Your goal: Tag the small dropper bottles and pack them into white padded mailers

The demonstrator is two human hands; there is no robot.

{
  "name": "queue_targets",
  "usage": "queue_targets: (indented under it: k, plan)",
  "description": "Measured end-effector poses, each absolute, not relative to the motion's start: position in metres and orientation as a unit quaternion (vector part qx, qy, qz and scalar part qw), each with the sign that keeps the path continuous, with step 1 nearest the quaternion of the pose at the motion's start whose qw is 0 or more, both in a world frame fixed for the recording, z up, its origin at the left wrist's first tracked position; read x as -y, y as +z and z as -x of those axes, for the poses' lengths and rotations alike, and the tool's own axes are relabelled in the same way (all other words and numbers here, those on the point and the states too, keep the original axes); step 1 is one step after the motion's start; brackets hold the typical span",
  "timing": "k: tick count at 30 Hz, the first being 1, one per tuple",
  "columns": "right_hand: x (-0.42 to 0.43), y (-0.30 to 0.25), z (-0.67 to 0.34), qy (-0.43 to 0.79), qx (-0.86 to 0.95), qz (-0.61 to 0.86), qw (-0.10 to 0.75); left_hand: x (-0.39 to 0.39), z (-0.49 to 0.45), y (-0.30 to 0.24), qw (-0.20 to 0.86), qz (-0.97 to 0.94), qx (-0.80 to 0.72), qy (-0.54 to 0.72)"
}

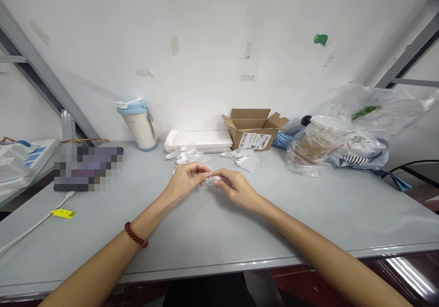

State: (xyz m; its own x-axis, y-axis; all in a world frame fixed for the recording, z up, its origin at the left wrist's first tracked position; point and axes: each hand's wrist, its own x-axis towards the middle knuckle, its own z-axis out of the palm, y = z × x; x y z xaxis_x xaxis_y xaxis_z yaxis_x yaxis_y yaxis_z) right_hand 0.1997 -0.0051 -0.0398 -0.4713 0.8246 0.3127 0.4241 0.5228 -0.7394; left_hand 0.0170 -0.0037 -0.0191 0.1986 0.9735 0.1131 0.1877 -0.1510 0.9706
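Both my hands meet over the middle of the grey table (pixel 212 224). My left hand (pixel 185 179), with a red bead bracelet on its wrist, pinches one end of a small white part (pixel 211 177). My right hand (pixel 233 186) pinches the other end of the same part, fingers curled. Just beyond the hands lie two heaps of small white tags with thin loops, one on the left (pixel 185 157) and one on the right (pixel 244 159).
A stack of white trays (pixel 200 140) and an open cardboard box (pixel 254 128) stand at the back by the wall. A blue-lidded jug (pixel 139 124) is back left. Plastic bags with a container (pixel 339 138) fill the right. A white cable with a yellow label (pixel 62 213) runs at left.
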Motion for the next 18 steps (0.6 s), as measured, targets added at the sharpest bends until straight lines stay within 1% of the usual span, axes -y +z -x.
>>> queue_targets:
  k: [8,12,18]
  plan:
    - [0.007,-0.045,-0.198,0.268,0.815,0.379,0.347,0.006,-0.02,-0.022,0.426,-0.662,-0.455,0.416]
    - [0.006,-0.045,-0.198,0.274,0.813,0.379,0.346,0.004,-0.017,-0.021,0.428,-0.668,-0.453,0.408]
    - [0.005,-0.044,-0.198,0.288,0.797,0.38,0.371,0.0,-0.01,-0.021,0.446,-0.681,-0.452,0.365]
